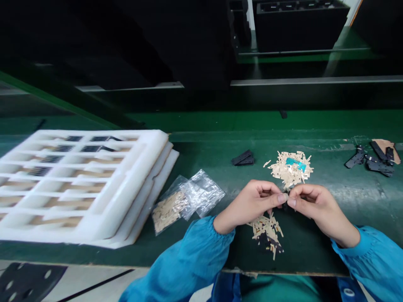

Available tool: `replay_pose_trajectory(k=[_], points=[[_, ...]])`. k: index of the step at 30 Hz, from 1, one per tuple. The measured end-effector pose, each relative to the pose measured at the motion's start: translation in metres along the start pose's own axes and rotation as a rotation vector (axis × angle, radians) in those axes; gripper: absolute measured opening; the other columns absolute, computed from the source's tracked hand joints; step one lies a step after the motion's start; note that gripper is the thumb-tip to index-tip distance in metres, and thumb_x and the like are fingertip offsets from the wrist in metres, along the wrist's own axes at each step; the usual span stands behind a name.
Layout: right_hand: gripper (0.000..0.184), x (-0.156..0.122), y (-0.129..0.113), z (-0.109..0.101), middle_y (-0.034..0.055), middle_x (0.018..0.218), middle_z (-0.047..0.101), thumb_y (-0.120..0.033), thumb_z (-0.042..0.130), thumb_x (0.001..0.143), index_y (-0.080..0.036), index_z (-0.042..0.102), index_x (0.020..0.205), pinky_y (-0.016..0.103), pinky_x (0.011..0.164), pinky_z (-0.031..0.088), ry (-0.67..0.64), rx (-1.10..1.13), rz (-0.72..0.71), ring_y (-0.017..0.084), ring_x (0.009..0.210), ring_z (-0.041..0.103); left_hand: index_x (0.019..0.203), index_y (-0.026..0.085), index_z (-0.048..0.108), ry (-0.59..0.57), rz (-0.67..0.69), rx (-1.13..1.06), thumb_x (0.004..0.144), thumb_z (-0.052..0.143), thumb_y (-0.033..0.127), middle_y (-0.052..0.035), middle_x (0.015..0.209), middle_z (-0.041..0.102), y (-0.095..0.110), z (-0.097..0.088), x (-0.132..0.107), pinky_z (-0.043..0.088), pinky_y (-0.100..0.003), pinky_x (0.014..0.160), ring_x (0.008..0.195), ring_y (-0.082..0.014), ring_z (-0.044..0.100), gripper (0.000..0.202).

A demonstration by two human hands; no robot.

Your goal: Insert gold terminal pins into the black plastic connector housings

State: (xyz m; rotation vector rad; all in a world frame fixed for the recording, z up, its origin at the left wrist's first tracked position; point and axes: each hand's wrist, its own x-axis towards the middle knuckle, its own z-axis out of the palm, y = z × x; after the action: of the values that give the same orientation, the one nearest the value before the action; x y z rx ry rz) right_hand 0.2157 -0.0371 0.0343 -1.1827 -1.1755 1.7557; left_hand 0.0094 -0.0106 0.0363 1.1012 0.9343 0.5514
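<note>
My left hand point(252, 204) and my right hand point(316, 205) meet above the green bench, fingertips pinched together on a small dark part point(286, 204) that is mostly hidden between them. Both wrists wear blue sleeves. Just beyond the hands lies a heap of beige paper strips point(291, 168) with a teal scrap on top. Under and in front of the hands lies a second, smaller pile of beige and dark strips point(267, 235).
A stack of white foam trays point(78, 184) with dark parts in its far slots fills the left. A clear plastic bag point(185, 199) of beige strips lies beside it. Small black parts point(243, 158) sit mid-bench, more black parts point(374, 158) at far right.
</note>
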Motion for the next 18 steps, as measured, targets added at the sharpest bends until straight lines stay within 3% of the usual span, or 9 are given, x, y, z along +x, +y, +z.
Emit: replay_pose_trajectory(k=[4,8,10,13,15,18], points=[[0.021,0.001,0.003,0.002,-0.0014,0.069,0.064,-0.039,0.084,0.082,-0.020,0.075,0.077,0.023,0.062,0.045,-0.008,0.065,0.030,0.010,0.059,0.049,0.073,0.014,0.068,-0.001,0.007,0.003,0.082,0.077,0.048,0.0044,0.056,0.057,-0.002,0.005,0.001,0.035,-0.018,0.047,0.047,-0.0054,0.042,0.036],[0.022,0.002,0.005,0.001,-0.0021,0.067,0.060,-0.040,0.084,0.082,-0.020,0.075,0.077,0.021,0.056,0.039,-0.004,0.080,0.034,0.008,0.055,0.042,0.073,0.016,0.068,0.001,-0.021,0.086,0.083,0.074,0.052,0.0024,0.059,0.059,-0.001,0.002,0.002,0.039,-0.022,0.049,0.048,-0.0083,0.046,0.039],[0.022,0.002,0.005,-0.001,-0.0018,0.067,0.060,-0.040,0.084,0.082,-0.020,0.076,0.078,0.021,0.054,0.037,0.011,0.066,0.035,0.008,0.055,0.041,0.077,0.017,0.071,0.207,0.070,0.270,0.083,0.074,0.053,-0.0009,0.066,0.065,0.001,-0.012,0.003,0.043,-0.025,0.054,0.055,-0.0121,0.053,0.037],[0.024,0.002,0.004,-0.003,-0.0006,0.068,0.061,-0.041,0.085,0.081,-0.019,0.077,0.077,0.021,0.051,0.033,0.034,0.053,0.038,0.008,0.055,0.040,0.093,0.019,0.076,0.721,0.237,0.740,0.089,0.069,0.050,-0.0068,0.089,0.073,0.002,-0.050,0.007,0.050,-0.031,0.074,0.080,-0.0198,0.064,0.032],[0.025,0.002,0.003,-0.004,0.0002,0.068,0.062,-0.042,0.086,0.079,-0.019,0.077,0.076,0.021,0.050,0.031,0.045,0.056,0.047,0.008,0.055,0.040,0.100,0.019,0.077,0.805,0.195,0.919,0.089,0.069,0.046,-0.0084,0.096,0.074,0.000,-0.075,0.011,0.050,-0.035,0.082,0.089,-0.0237,0.065,0.030],[0.026,0.001,0.005,-0.005,0.0010,0.069,0.062,-0.043,0.086,0.077,-0.018,0.078,0.077,0.021,0.050,0.030,0.070,0.072,0.081,0.008,0.055,0.041,0.088,0.020,0.078,0.797,0.162,0.940,0.088,0.069,0.042,-0.0066,0.087,0.073,-0.005,-0.096,0.016,0.050,-0.036,0.081,0.083,-0.0238,0.064,0.024]])
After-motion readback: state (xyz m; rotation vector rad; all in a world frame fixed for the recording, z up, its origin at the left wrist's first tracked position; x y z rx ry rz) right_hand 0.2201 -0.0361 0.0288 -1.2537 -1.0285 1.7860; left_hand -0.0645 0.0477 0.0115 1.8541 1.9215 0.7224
